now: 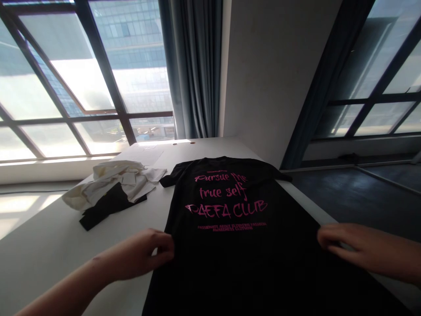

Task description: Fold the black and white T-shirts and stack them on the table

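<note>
Black T-shirt: [279, 272] it lies between the two hands, print side up, and runs out of view nearest the body, so the hem cannot be checked.
Left hand: [157, 251] curled almost closed, fingertips and thumb meeting at the shirt's side edge, apparently with a pinch of cloth.
Right hand: [345, 245] likewise curled in, pinching the opposite side edge (its fingertips are dark, so how much cloth it has is hard to tell).
Pink lettering: [226, 208] ahead of and between the hands; an uneven pull from either one could skew these lines, or crease the cloth beneath them.
Left sleeve: [171, 174] beyond the left hand, spread outward; a sharp tug towards the body might drag it under the shirt.
Right sleeve: [281, 172] beyond the right hand, its tip at or past the table edge; if the shirt shifts further that way, its weight could draw the side over towards the dark floor [332, 197].
White table: [36, 259] under the shirt, showing widely left of the left hand but only as a strip near the right (little margin there, I judge).
White cloth heap: [112, 169] beyond the left hand, with a black cloth piece [107, 206] against its near side; a wide leftward sweep could snag either.
</note>
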The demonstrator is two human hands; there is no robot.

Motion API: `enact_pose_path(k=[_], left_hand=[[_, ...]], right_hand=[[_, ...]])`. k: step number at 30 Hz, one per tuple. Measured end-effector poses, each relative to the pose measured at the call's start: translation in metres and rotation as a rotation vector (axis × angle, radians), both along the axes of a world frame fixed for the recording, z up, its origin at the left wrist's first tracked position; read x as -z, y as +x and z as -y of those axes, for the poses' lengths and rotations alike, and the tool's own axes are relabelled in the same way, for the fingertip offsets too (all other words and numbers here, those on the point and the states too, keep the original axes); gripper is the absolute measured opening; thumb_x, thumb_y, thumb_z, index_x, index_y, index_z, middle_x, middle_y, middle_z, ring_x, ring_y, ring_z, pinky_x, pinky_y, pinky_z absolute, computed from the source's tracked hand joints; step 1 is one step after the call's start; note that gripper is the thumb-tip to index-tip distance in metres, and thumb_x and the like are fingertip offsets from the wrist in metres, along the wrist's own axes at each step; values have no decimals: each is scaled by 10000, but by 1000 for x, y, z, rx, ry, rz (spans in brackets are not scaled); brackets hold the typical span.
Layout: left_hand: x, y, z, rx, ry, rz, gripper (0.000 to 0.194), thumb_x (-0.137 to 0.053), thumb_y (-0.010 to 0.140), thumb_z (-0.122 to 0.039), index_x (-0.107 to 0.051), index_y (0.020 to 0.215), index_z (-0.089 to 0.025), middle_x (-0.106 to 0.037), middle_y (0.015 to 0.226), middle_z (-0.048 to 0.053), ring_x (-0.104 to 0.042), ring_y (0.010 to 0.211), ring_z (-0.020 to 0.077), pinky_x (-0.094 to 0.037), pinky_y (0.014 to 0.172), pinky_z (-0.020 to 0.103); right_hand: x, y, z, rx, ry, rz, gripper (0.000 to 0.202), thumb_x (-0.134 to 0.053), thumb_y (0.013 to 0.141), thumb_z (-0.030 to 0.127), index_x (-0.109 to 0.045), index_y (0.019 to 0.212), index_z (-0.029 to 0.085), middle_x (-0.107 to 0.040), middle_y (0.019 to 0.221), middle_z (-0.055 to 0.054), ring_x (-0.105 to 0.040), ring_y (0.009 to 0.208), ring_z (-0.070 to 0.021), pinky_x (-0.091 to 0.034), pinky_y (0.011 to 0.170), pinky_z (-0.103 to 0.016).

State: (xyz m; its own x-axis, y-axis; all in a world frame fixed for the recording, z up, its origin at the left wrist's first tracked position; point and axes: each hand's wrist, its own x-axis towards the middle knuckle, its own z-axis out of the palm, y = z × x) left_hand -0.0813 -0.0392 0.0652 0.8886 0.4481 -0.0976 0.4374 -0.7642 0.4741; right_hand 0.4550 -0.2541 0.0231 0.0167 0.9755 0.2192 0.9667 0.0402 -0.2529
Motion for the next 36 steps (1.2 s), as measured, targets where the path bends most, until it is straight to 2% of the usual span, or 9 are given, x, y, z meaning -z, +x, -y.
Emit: enact_pose_path(k=[2,5,9,12,15,19,23,27,36], left_hand=[[4,28,-19,11,74,16,188,-550,989,-336,-699,911,-251,-705,831,-15,-655,743,154,-481,689,254],[15,82,-55,-6,244,-31,228,-551,980,-401,-721,1024,-254,-718,1013,34,-695,908,213,-525,829,319],[36,161,-113,-277,416,-202,546,-565,956,-563,-608,1416,-271,-578,1479,141,-597,1297,360,-478,1069,479],[55,207,-165,-550,414,-221,633,-456,1007,-552,-481,1544,-218,-411,1650,166,-414,1489,364,-371,1184,518],[75,234,-217,-619,362,-234,680,-340,1038,-538,-379,1614,-180,-290,1718,169,-271,1579,351,-278,1245,544],[98,258,-280,-613,310,-232,738,-226,1041,-566,-300,1659,-169,-215,1749,130,-181,1618,305,-159,1299,532],[111,286,-331,-587,275,-238,787,-200,1014,-643,-240,1685,-233,-124,1772,71,-96,1632,324,-96,1294,612],[116,311,-363,-645,221,-265,833,-237,956,-758,-197,1688,-361,-67,1779,36,-1,1617,442,-70,1201,796],[115,319,-376,-673,215,-215,810,-267,935,-787,-259,1662,-431,-124,1776,21,-22,1606,480,-52,1179,828]], right_hand=[[-20,-24,-41,-190,-274,-49,175,-597,904,412,-765,872,376,-742,943,-87,-735,846,-264,-628,771,-394],[-24,-42,-115,-229,-271,12,327,-620,885,491,-784,1093,300,-714,1200,-90,-698,1120,-317,-565,1018,-466],[3,-42,-227,-68,-294,102,604,-603,926,528,-654,1436,208,-549,1509,-146,-505,1413,-344,-380,1217,-456],[25,-42,-301,150,-357,147,655,-553,1002,510,-519,1565,178,-409,1631,-161,-386,1508,-319,-308,1252,-408],[44,-42,-358,262,-351,150,679,-476,1046,546,-450,1601,157,-331,1672,-180,-289,1554,-345,-271,1258,-483],[63,-32,-418,338,-304,118,670,-359,1072,585,-408,1616,197,-316,1679,-171,-319,1537,-345,-284,1235,-541],[78,-12,-468,406,-287,82,683,-297,1070,609,-356,1645,246,-250,1711,-150,-253,1566,-350,-215,1250,-598],[89,5,-500,461,-300,40,729,-225,1059,658,-259,1689,293,-141,1751,-97,-130,1606,-345,-116,1272,-622],[88,10,-499,442,-311,14,753,-257,1055,669,-197,1705,293,-123,1755,-98,-117,1607,-352,-102,1276,-626]])
